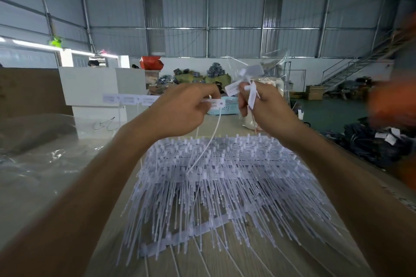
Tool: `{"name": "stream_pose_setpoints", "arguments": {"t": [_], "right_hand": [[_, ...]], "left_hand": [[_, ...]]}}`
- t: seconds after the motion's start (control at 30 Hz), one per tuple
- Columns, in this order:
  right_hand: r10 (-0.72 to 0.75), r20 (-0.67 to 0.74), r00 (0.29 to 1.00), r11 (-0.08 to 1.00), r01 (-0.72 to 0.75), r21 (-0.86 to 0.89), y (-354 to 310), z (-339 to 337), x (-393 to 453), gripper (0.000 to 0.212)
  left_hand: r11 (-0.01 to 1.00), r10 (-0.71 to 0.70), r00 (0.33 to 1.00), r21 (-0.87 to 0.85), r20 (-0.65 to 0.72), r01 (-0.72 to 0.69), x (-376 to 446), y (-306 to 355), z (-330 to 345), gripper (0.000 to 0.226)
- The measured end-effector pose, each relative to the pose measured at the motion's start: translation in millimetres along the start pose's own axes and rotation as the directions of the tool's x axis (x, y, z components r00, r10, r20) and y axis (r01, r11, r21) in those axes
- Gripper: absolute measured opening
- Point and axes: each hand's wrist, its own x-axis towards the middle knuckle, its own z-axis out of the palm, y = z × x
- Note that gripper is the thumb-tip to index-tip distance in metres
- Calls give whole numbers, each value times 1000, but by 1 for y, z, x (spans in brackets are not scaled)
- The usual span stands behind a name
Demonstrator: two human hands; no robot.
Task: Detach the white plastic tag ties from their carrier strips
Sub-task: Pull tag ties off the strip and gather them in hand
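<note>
The work surface is a pale wood-grain table, partly covered on the left by clear plastic sheeting. A large pile of white tag ties, many attached to carrier strips, lies in the middle of the table below both raised hands. The left hand pinches a strip of tags that extends to the left, with one thin tail hanging down toward the pile. The right hand grips a bunch of loose ties, fingers curled round them. Behind the table stand white boxes and a light blue basket. The room is a warehouse with corrugated metal walls, a metal staircase at right and piles of dark clothing on the green floor.
</note>
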Motion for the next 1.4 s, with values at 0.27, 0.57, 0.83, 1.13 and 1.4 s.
{"name": "stream_pose_setpoints", "arguments": {"t": [0.27,0.57,0.83,1.13,1.4], "right_hand": [[99,48,994,943,-109,313,0,5,-3,42],[176,37,984,882,-174,438,-1,0,0,20],[188,54,981,808,-186,559,-5,-1,2,34],[117,121,986,789,-166,591,-14,0,0,45],[132,117,984,776,-176,606,-25,-3,-2,35]], "left_hand": [[997,18,999,69,-38,-15,-3,-2,-5,21],[993,4,956,-111,-293,-38,-1,8,-22,20],[980,58,938,-159,-341,-118,-6,25,-28,15],[868,377,774,485,-509,-103,-17,28,-56,31],[977,119,915,-118,-386,-177,-10,34,-48,17]]}}
